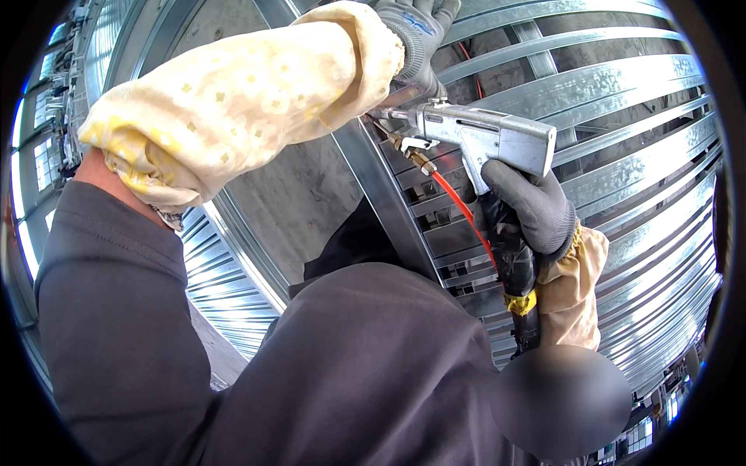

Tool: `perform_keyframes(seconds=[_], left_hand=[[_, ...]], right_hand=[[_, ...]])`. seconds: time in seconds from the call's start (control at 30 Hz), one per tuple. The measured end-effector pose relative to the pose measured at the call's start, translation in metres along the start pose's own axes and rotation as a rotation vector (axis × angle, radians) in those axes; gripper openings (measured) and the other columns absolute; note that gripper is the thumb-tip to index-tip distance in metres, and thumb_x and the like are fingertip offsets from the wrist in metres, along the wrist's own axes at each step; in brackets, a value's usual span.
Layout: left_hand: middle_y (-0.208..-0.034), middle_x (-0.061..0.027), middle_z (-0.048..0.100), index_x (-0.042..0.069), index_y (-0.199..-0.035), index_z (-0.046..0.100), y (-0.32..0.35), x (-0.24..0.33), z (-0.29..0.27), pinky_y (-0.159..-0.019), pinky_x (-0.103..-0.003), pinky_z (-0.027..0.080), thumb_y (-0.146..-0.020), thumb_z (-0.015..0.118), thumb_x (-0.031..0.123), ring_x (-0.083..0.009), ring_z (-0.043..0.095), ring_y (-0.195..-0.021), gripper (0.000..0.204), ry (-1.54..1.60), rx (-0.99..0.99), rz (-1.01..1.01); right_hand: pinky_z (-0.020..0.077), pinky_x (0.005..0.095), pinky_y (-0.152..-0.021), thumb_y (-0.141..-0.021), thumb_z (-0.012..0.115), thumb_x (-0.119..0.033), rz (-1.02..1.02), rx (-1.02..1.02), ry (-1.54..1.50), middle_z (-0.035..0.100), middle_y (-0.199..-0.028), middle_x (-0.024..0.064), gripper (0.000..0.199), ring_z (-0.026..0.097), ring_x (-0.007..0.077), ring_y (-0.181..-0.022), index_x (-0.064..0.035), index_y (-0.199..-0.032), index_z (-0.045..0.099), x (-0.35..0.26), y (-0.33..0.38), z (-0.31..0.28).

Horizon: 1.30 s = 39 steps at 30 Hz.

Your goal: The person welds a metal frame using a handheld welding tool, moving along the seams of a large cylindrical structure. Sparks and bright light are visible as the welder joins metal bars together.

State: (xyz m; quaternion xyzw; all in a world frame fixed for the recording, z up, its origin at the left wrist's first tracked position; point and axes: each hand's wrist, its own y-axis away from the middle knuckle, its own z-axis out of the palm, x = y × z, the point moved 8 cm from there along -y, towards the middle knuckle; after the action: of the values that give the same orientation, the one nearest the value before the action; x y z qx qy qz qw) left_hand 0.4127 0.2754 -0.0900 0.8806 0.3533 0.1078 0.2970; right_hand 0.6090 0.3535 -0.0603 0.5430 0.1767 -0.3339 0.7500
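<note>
My right hand (532, 206), in a grey knit glove, is closed around the grip of a silver pistol-shaped gun (493, 136). A thick black-taped cable (515, 264) with a yellow band runs down from the grip. Brass fittings (420, 159) and a red hose (462, 203) hang below the gun's barrel. The gun points left, its nose at the edge of a galvanized metal frame (396, 210). Beyond the nose, my gloved left hand (422, 39) lies against the metalwork with its fingers stretched out. The upper picture edge cuts off its fingertips, and a pale patterned sleeve cover hides part of the wrist.
Rows of shiny galvanized slats (622, 85) spread across the right side. More ribbed metal (225, 272) lies at the lower left, beside a long metal rail (247, 252). A grey concrete floor (291, 190) shows between the frames. My dark-clothed body fills the lower middle.
</note>
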Motion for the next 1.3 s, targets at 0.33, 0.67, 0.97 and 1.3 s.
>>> perform_keyframes(seconds=[0.33,0.67,0.97,1.3], left_hand=[[-0.162,-0.0305,0.014,0.003,-0.16,0.002,0.003,0.0,-0.004,-0.119,-0.047,0.029,-0.059,0.087,0.061,-0.0451,0.029,-0.146,0.144,0.026,0.014,0.013],[-0.161,-0.0303,0.018,0.002,-0.16,0.005,0.003,0.001,-0.007,-0.119,-0.046,0.029,-0.059,0.088,0.06,-0.0445,0.029,-0.146,0.143,0.048,0.029,0.022],[-0.16,-0.0301,0.02,0.001,-0.159,0.007,0.001,0.003,-0.009,-0.119,-0.046,0.029,-0.058,0.088,0.059,-0.0441,0.03,-0.145,0.142,0.062,0.045,0.046],[-0.158,-0.0299,0.024,0.0,-0.159,0.01,0.006,0.002,-0.012,-0.119,-0.046,0.029,-0.058,0.089,0.058,-0.0436,0.03,-0.145,0.141,0.106,0.098,0.086]], right_hand=[[0.0502,0.0231,-0.056,-0.096,0.062,-0.024,0.033,0.006,0.051,0.071,-0.086,0.0073,0.033,0.065,0.0107,-0.065,0.0034,-0.114,0.065,-0.001,0.005,0.0],[0.0525,0.024,-0.06,-0.096,0.061,-0.023,0.025,-0.008,0.024,0.071,-0.087,0.0084,0.033,0.067,0.0124,-0.07,0.0041,-0.116,0.063,0.0,0.005,0.001],[0.0546,0.0263,-0.058,-0.095,0.062,-0.021,-0.002,0.018,-0.015,0.07,-0.087,0.0104,0.037,0.067,0.0136,-0.066,0.0062,-0.12,0.06,0.004,0.005,-0.001],[0.0533,0.0255,-0.058,-0.096,0.06,-0.022,0.009,0.003,0.034,0.07,-0.087,0.0101,0.036,0.066,0.013,-0.066,0.0052,-0.12,0.061,0.0,0.009,0.002]])
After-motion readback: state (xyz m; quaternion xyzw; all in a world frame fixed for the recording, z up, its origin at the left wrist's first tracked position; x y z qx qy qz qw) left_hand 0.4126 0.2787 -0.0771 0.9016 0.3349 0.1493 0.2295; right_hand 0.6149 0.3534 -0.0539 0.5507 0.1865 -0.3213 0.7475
